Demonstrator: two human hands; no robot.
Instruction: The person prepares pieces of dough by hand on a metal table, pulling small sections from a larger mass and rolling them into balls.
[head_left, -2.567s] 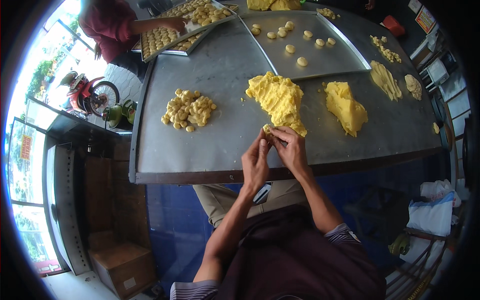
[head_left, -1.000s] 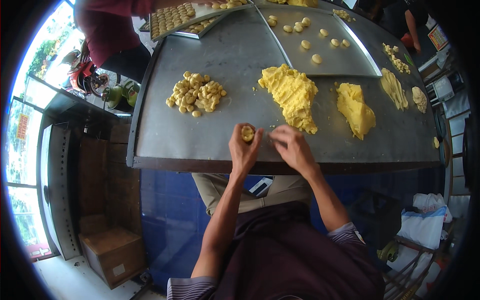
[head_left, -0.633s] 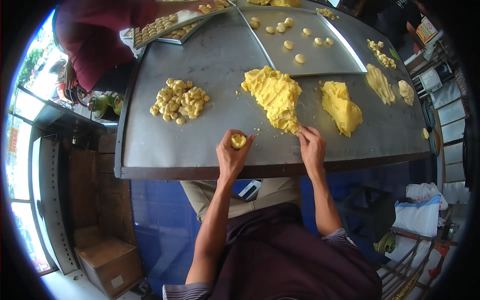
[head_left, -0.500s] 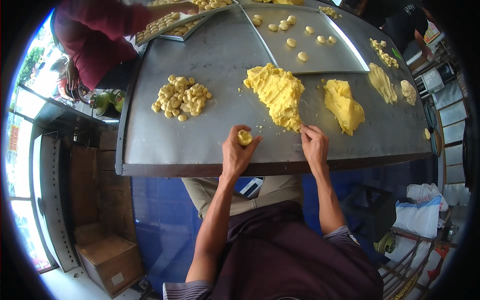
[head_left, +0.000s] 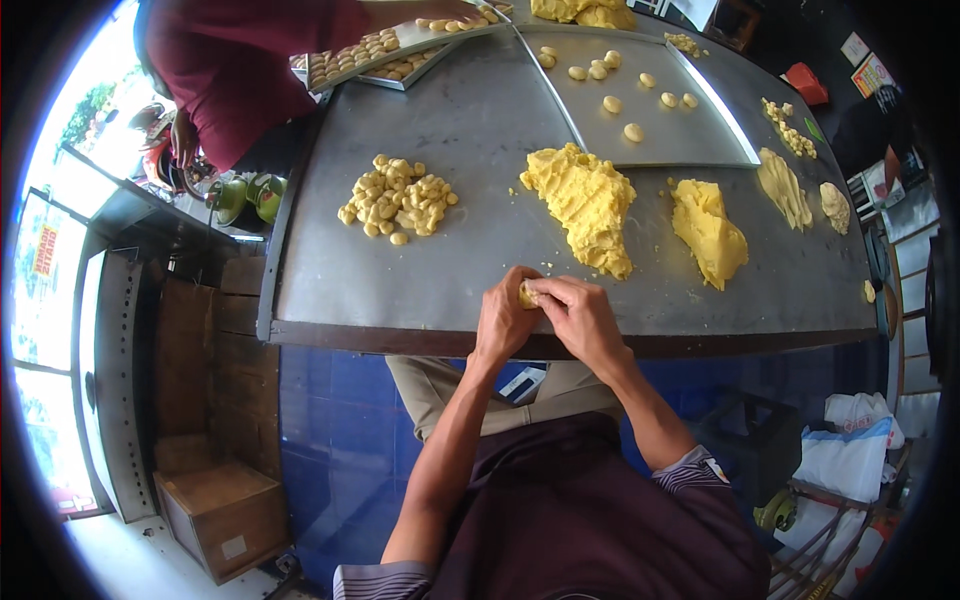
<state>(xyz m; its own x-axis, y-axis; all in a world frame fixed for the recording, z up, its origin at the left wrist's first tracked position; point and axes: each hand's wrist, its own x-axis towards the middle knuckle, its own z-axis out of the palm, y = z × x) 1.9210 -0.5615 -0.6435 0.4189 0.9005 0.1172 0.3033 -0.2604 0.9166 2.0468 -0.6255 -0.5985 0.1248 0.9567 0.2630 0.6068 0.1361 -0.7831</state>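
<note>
Dough, in one small, rounded, pale-yellow lump [head_left: 527,295], sits between the two bare hands, just short of the large, rough-surfaced yellow dough mound [head_left: 585,210] and left of its near end. The left hand [head_left: 505,313] is curled around the lump, cupping it from the side. The right hand [head_left: 580,318] has its thumb and fingers bunched against the lump; whether they pinch it or only press, I cannot tell.

The lump looks light and soft, likely to dent under a fingertip and hold the dent. The mound's torn face and the yellow crumbs beside it suggest a short, crumbly dough that would split if squeezed hard, and perhaps feel slightly greasy. A loose palm hold round the lump's sides should suit it best, with light pressure on top. Right of the mound, the smoother-faced, blocky yellow dough slab [head_left: 708,235] looks denser and heavier, better lifted from beneath with both hands.
</note>
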